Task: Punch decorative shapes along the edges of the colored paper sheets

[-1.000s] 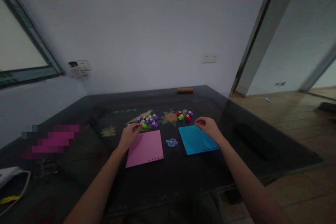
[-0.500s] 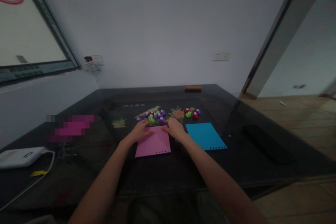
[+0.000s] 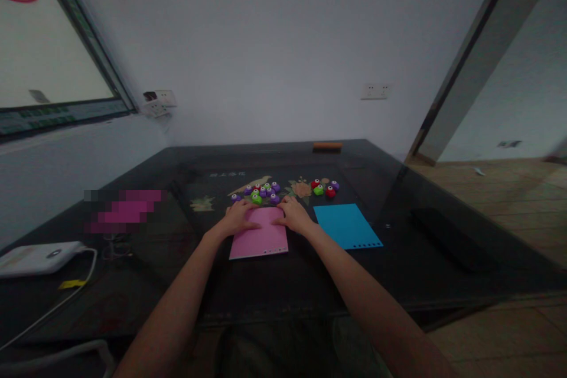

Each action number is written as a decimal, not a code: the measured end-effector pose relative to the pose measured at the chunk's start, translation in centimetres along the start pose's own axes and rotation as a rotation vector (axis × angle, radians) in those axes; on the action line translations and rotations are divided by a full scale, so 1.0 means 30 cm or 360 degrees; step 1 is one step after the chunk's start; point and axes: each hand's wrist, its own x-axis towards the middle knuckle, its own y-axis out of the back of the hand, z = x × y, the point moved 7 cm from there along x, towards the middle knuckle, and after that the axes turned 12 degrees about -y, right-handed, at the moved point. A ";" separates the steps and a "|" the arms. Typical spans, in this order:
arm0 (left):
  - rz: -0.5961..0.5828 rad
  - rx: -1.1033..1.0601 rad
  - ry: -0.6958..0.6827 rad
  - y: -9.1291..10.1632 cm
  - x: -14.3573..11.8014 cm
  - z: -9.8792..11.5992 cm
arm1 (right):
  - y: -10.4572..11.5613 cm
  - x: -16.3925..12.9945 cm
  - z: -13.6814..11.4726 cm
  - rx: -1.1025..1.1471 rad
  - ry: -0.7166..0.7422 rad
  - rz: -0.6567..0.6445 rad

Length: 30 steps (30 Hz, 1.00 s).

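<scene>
A pink sheet of paper (image 3: 261,239) with punched holes along its near edge lies flat on the dark table. My left hand (image 3: 235,218) rests at its upper left corner, thumb stretched over the paper and fingers apart. At the upper right corner lies my right hand (image 3: 293,214), open too, its thumb pointing inward across the sheet. Just beyond the fingertips sits a cluster of small purple, green and red toys with eye-like tops (image 3: 263,192). Some fingers are partly hidden by the hands.
Right of the pink sheet lies a blue sheet (image 3: 348,225). Behind it stands a smaller toy group (image 3: 330,192). A brown bar (image 3: 326,146) is at the table's far edge, a black flat object (image 3: 447,239) at the right. A white device (image 3: 39,258) with a cable lies left.
Both hands stay at the pink sheet's upper corners; the thumbs now rest lower over the paper. The view has shifted slightly. The toys and the blue sheet keep their places.
</scene>
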 end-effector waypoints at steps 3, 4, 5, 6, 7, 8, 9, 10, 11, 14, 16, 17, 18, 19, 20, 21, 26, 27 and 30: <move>0.0008 0.0026 -0.0012 0.003 0.001 0.004 | 0.000 -0.002 0.002 0.0023 -0.0014 -0.0006; 0.0016 0.0032 -0.0025 0.005 0.003 0.006 | 0.000 -0.002 0.003 0.0034 -0.0019 -0.0007; 0.0031 0.0036 -0.0038 0.007 0.004 0.007 | 0.001 -0.003 0.002 0.0049 -0.0024 -0.0005; 0.0049 0.0036 -0.0046 0.010 0.005 0.008 | 0.002 -0.004 0.002 0.0069 -0.0029 -0.0002; 0.0069 0.0031 -0.0050 0.014 0.006 0.010 | 0.003 -0.005 0.002 0.0091 -0.0034 -0.0001; 0.0090 0.0020 -0.0055 0.019 0.007 0.011 | 0.003 -0.006 0.003 0.0116 -0.0039 -0.0001; 0.0113 0.0004 -0.0063 0.024 0.007 0.014 | 0.003 -0.006 0.003 0.0140 -0.0044 -0.0003; 0.0132 -0.0021 -0.0080 0.030 0.008 0.019 | 0.003 -0.006 0.004 0.0163 -0.0049 -0.0005; 0.0146 -0.0058 -0.0111 0.036 0.008 0.025 | 0.003 -0.006 0.005 0.0180 -0.0055 -0.0005; 0.0174 -0.0239 -0.0214 0.053 0.009 0.040 | 0.006 -0.004 0.010 0.0205 -0.0079 0.0019; 0.0182 -0.0365 -0.0222 0.063 0.008 0.037 | 0.007 -0.004 0.010 0.0201 -0.0089 0.0032; 0.0197 -0.0401 -0.0200 0.070 0.007 0.029 | 0.008 -0.005 0.009 0.0197 -0.0090 0.0035; 0.0213 -0.0415 -0.0168 0.077 0.005 0.020 | 0.008 -0.006 0.007 0.0193 -0.0090 0.0037; 0.0230 -0.0415 -0.0134 0.084 0.003 0.010 | 0.009 -0.007 0.006 0.0187 -0.0090 0.0039; 0.0249 -0.0409 -0.0096 0.091 0.001 -0.002 | 0.009 -0.008 0.005 0.0179 -0.0092 0.0042; 0.0264 -0.0406 -0.0051 0.097 -0.001 -0.014 | 0.009 -0.009 0.004 0.0170 -0.0098 0.0048; 0.0214 -0.0641 0.0234 0.097 -0.025 -0.069 | 0.006 -0.010 0.004 0.0194 -0.0119 0.0063; 0.0175 -0.0736 0.0273 0.092 -0.032 -0.073 | 0.003 -0.009 0.003 0.0206 -0.0117 0.0052; 0.0006 -0.1004 0.0295 0.076 -0.050 -0.065 | -0.001 -0.008 0.001 0.0226 -0.0115 0.0025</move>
